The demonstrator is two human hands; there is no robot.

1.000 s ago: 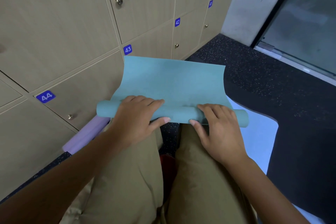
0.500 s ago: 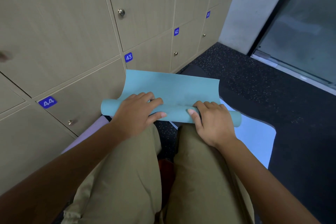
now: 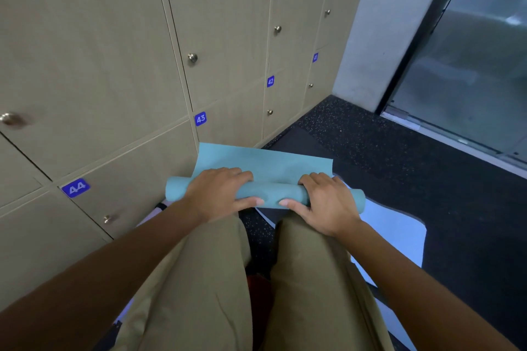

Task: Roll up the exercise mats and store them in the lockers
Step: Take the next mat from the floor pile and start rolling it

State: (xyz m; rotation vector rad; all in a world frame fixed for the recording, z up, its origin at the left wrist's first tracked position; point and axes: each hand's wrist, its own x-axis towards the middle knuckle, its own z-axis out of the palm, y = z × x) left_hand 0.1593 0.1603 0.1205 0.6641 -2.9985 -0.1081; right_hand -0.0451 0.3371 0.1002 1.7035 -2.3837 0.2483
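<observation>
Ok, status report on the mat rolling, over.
Left hand and right hand both curled on the teal mat. Mat partly rolled, short flat flap left. Lockers all shut. Light blue mat lies underneath.

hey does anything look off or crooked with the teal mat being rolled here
Nothing looks damaged. The teal mat is a little uneven: its roll sticks out further past the right hand than the left hand, and its unrolled far edge slants against the lockers.
</observation>
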